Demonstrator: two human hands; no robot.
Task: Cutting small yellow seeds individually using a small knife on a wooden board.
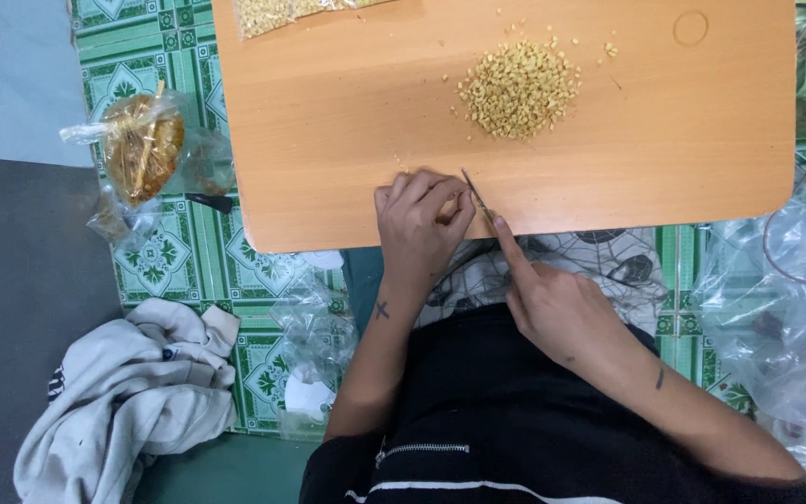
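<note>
Head view, looking down over a low orange wooden table [328, 121]. Left hand [419, 219] rests at the table's near edge, fingers curled together over something small; what it pinches is hidden. Right hand [557, 303] is closed on the handle of a thin knife [478, 198], index finger stretched along its back; the blade tip meets the table just beside the left fingertips. A pile of small pale-yellow chopped pieces [518, 90] lies further up the table, well apart from both hands, with stray bits scattered around it. On the green patterned mat [156, 56], left: a tied clear bag of brownish contents [142, 145]. A grey garment [128, 397] lies crumpled at lower left.
</note>
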